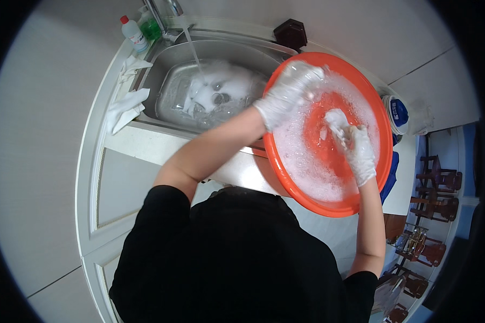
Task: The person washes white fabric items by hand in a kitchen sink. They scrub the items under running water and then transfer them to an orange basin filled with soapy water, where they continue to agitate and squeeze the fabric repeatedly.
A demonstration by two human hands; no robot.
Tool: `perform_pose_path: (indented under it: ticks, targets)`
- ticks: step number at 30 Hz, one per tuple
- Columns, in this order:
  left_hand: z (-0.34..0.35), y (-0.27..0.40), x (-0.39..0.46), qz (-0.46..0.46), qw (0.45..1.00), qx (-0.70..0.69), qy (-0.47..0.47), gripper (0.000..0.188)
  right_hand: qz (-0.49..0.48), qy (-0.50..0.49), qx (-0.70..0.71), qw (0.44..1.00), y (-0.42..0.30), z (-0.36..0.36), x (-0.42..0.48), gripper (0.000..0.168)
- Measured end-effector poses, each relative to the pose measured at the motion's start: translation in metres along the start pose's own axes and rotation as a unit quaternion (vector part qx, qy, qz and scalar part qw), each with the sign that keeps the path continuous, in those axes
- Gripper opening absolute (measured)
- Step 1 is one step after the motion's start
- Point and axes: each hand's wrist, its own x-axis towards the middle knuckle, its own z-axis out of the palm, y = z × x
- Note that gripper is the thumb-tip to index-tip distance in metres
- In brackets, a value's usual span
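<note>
A large orange plastic basin [281,175] with suds inside sits tilted at the right end of the counter, overlapping the sink's edge. My right hand [359,153], in a thin whitish glove, grips a bunched white cloth [336,120] over the wet orange bottom. Gloved likewise, my left hand [289,95] lies across the basin's upper left side, its fingers pointing right near the foam. It is blurred, and whether it grips anything cannot be told. White foam [327,189] rings the inner wall.
Water runs from the faucet [174,7] into the steel sink [151,89], which holds suds and clear glassware [220,98]. White cloths [127,105], a red-capped bottle [134,34] and a green soap bottle [149,26] stand left. Stacked bowls [395,115] sit right; a dark hexagonal object [291,34] behind.
</note>
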Motion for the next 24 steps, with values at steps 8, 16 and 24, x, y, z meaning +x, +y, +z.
perform_pose_path:
  ticks: [8, 16, 24]
  targets:
    - [-0.217, 0.072, -0.041, -0.053, 0.966, 0.165, 0.19, 0.042, -0.067, -0.174, -0.181, 0.966, -0.058, -0.002, -0.044, 0.046]
    - [-0.372, 0.074, -0.066, -0.306, 0.833, 0.43, 0.167, 0.034, -0.114, -0.262, -0.14, 0.948, -0.052, 0.027, -0.055, 0.035]
    - [-0.406, 0.041, -0.061, -0.39, 0.813, 0.425, 0.084, 0.027, -0.013, -0.297, -0.195, 0.935, -0.081, 0.036, -0.044, 0.015]
